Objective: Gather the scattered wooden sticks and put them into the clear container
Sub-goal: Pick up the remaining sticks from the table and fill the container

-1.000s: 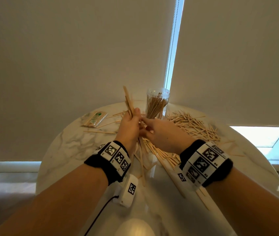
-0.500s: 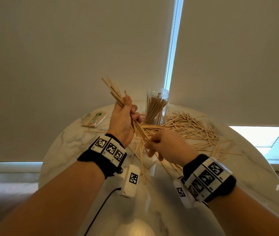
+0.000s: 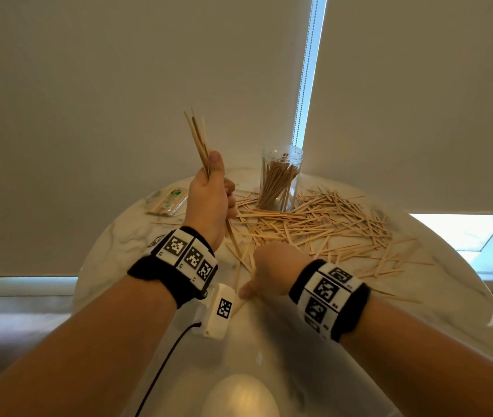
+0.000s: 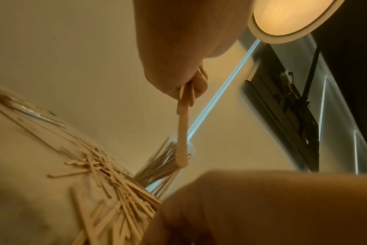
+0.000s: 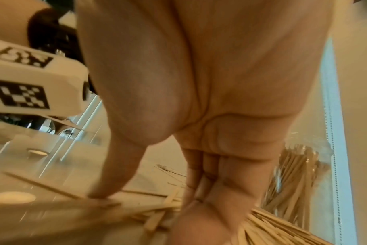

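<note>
My left hand (image 3: 212,191) grips a small bundle of wooden sticks (image 3: 198,136), held upright above the table, left of the clear container (image 3: 281,182). The container stands at the table's far side with several sticks leaning inside. A wide scatter of sticks (image 3: 323,224) lies in front of it and to its right. My right hand (image 3: 269,266) is down at the near edge of that scatter. In the right wrist view its thumb tip (image 5: 98,195) presses the table and its fingers (image 5: 201,182) curl over sticks (image 5: 272,230). The left wrist view shows the gripped bundle (image 4: 182,126).
The round marble table (image 3: 112,251) has a wrapped packet of sticks (image 3: 168,201) at its far left. Window blinds hang right behind the table. A white wrist camera unit (image 3: 218,311) with a cable hangs under my left wrist. A lamp reflection (image 3: 239,395) shows on the near tabletop.
My left hand rose and turned its bundle upright, away from the right hand. My right hand drew back toward me and dropped onto the sticks at the near edge of the scatter.
</note>
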The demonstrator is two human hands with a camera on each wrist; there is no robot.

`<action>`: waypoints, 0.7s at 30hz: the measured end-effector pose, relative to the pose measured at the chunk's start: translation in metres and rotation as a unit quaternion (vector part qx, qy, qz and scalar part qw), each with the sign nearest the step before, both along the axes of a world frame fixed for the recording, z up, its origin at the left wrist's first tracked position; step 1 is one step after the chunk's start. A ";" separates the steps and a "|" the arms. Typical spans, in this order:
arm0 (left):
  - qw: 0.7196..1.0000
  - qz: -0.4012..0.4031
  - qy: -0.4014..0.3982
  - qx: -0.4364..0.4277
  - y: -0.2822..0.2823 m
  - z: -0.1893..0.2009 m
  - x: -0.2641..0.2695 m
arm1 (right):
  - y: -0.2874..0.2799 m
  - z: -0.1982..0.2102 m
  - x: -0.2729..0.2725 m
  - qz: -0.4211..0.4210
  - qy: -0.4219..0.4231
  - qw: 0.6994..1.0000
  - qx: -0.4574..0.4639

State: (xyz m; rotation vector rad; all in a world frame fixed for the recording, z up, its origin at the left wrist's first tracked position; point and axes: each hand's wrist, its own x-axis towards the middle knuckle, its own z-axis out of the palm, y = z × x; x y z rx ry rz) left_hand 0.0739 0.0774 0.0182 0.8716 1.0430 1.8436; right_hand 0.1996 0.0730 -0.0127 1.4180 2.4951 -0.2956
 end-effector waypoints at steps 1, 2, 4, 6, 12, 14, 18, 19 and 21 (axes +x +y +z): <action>1.000 0.005 0.001 -0.004 -0.001 -0.002 -0.002 | 0.002 0.002 -0.004 0.008 -0.007 1.000 0.008; 1.000 0.009 0.002 -0.007 -0.003 -0.004 -0.005 | 0.004 0.003 -0.006 0.018 -0.007 1.000 0.013; 1.000 0.017 0.007 -0.016 -0.005 -0.008 -0.010 | 0.010 0.003 -0.007 0.028 0.010 0.999 0.015; 0.999 0.025 0.018 -0.027 -0.007 -0.013 -0.015 | 0.014 -0.002 -0.004 0.013 0.029 0.999 0.017; 0.998 0.027 0.009 -0.049 -0.009 -0.024 -0.021 | 0.012 -0.001 -0.002 -0.013 -0.009 1.000 0.024; 0.998 0.022 0.013 -0.055 -0.009 -0.026 -0.021 | 0.010 -0.004 -0.001 -0.021 -0.014 0.999 0.039; 0.997 -0.012 0.034 -0.072 -0.010 -0.033 -0.020 | 0.012 -0.006 0.006 -0.045 0.006 0.998 0.033; 0.996 -0.027 0.037 -0.075 -0.010 -0.035 -0.019 | 0.014 -0.004 0.009 -0.060 0.021 0.998 0.026; 0.995 -0.046 0.044 -0.083 -0.011 -0.039 -0.016 | 0.020 0.003 0.016 -0.094 0.076 0.993 0.012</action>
